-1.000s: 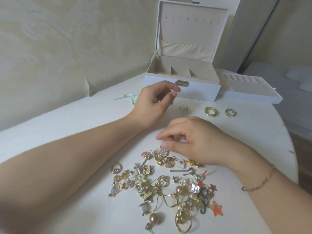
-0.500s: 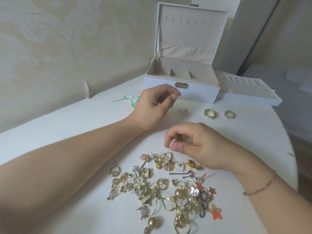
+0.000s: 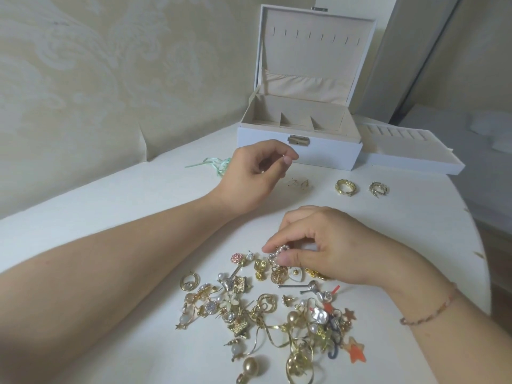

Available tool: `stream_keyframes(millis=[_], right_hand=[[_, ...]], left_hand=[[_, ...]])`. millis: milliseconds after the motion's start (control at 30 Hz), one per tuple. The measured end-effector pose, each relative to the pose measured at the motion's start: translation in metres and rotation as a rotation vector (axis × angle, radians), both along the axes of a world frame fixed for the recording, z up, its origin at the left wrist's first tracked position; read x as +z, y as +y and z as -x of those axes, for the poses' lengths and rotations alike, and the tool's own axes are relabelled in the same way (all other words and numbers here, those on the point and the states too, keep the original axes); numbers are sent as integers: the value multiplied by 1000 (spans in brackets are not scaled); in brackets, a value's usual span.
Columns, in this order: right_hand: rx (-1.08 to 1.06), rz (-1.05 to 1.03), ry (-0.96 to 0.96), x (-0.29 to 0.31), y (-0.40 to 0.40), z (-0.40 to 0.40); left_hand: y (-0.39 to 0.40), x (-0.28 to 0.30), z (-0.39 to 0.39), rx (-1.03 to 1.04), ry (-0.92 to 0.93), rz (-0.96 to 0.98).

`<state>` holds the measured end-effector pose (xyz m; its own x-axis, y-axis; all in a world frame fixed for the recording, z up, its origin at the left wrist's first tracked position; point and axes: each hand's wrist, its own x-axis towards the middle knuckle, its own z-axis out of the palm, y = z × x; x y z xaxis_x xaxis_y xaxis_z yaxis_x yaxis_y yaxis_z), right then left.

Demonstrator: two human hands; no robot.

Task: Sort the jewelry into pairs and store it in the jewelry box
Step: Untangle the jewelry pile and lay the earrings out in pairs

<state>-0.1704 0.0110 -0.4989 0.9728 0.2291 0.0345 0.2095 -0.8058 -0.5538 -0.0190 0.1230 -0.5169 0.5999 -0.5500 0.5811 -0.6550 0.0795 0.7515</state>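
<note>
A: What's on the white table (image 3: 110, 206)?
B: A jewelry heap (image 3: 266, 309) at 6 o'clock, an open box (image 3: 299, 151) at 12, against patterned wallpaper (image 3: 83, 65).
A: And the hands?
B: The right hand (image 3: 327, 248) pinches a beaded earring (image 3: 279, 253); the left hand (image 3: 255, 173) pinches something tiny.

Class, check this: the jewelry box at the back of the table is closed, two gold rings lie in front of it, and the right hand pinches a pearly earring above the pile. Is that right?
Not quite. The head view shows the jewelry box open, lid upright, compartments visible. The two gold rings and the right hand pinching the pearly earring are as stated.
</note>
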Motion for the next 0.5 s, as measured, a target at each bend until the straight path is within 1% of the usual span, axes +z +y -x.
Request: stream_keyframes(millis=[133,233,333,400,500], right_hand=[[8,9,-20,0,1,1],[-47,-134,15,0,-1,2],[-85,-248,10,4,-6,6],[-146,-351,-57,12,-14,11],[-317,-636,-280,29,-38,21]], left_hand=[[-1,0,1,6,-9,-3],[0,1,1,6,-13,-5],[-1,0,1,4,-7,-18],[-1,0,1,-1,-1,-20],[-2,0,0,-7,14,0]])
